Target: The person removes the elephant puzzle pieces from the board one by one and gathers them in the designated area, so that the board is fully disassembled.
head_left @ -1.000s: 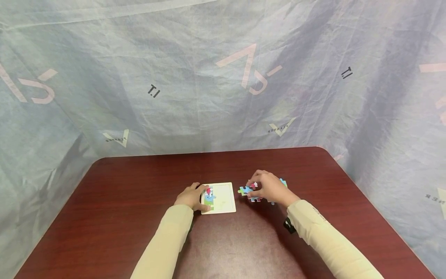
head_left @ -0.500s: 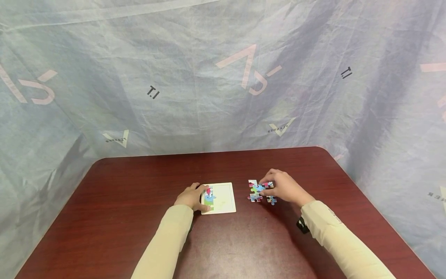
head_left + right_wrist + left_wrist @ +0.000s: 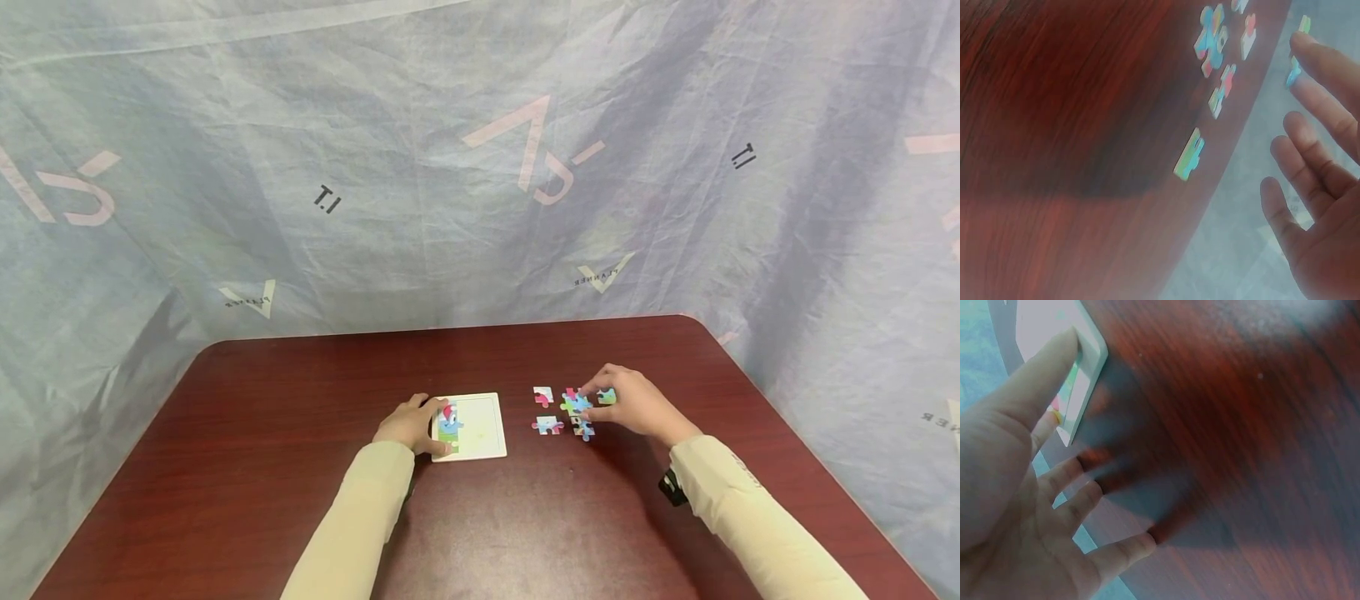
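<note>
A pale, square puzzle tray point(image 3: 483, 429) lies on the table, with fitted pieces along its left side showing a red, blue and green picture. My left hand point(image 3: 408, 427) rests at its left edge, thumb and index finger laid on the frame; in the left wrist view the other fingers are spread over the table. My right hand point(image 3: 633, 402) pinches a blue and green puzzle piece point(image 3: 577, 405) between thumb and index finger, above the loose pieces. That same piece point(image 3: 1294, 74) is partly covered by fingers in the right wrist view.
Several loose puzzle pieces lie around the right hand, among them a red and white piece point(image 3: 543, 396), a light blue piece point(image 3: 547, 426) and a green-blue piece point(image 3: 607, 397). The dark red table point(image 3: 300, 392) ends at a grey cloth backdrop point(image 3: 420, 208).
My right hand has moved to the right, away from the tray, carrying the pinched puzzle piece over the other pieces. My left hand and the tray have stayed in place.
</note>
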The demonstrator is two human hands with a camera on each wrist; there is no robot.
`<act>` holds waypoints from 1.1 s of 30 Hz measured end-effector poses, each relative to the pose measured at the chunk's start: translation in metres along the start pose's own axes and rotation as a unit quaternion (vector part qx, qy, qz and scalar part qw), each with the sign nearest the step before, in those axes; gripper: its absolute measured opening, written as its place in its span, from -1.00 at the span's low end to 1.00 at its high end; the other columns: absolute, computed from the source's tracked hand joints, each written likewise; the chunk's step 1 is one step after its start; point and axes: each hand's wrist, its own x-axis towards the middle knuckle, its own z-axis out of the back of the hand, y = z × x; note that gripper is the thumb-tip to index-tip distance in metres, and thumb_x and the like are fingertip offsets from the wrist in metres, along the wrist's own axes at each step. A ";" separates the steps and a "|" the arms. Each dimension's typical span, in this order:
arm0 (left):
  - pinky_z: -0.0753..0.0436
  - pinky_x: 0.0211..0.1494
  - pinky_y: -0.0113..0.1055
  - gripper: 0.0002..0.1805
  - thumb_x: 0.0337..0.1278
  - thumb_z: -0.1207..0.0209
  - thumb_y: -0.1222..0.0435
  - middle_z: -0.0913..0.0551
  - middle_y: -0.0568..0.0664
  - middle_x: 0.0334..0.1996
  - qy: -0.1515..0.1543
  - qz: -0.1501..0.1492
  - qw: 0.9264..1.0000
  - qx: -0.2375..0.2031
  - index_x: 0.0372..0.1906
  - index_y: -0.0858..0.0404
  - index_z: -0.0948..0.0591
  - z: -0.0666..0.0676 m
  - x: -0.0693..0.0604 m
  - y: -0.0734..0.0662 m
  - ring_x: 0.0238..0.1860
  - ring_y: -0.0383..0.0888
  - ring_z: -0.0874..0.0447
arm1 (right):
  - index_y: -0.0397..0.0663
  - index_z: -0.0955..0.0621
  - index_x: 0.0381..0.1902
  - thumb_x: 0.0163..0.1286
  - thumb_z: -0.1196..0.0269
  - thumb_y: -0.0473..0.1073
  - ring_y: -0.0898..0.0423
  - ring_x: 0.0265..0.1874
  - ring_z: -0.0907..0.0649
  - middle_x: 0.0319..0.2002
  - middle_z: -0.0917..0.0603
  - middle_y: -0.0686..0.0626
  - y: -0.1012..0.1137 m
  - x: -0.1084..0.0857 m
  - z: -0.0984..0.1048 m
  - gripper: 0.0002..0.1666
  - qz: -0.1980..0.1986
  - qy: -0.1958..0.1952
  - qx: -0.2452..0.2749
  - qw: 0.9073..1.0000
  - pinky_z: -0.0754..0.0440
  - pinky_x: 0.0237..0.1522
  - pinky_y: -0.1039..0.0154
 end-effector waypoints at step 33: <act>-0.48 0.26 0.21 -0.19 0.11 -0.49 0.21 -0.27 0.28 0.47 0.003 0.000 1.000 -0.001 0.47 0.17 -0.41 0.000 0.002 0.001 0.44 0.28 -0.29 | 0.06 -0.79 -0.18 0.16 -0.56 -0.04 -0.04 -0.14 -0.63 -0.16 -0.64 0.03 -0.035 -0.029 0.006 -0.72 -0.056 0.020 -0.022 0.998 -0.60 -0.10 -0.08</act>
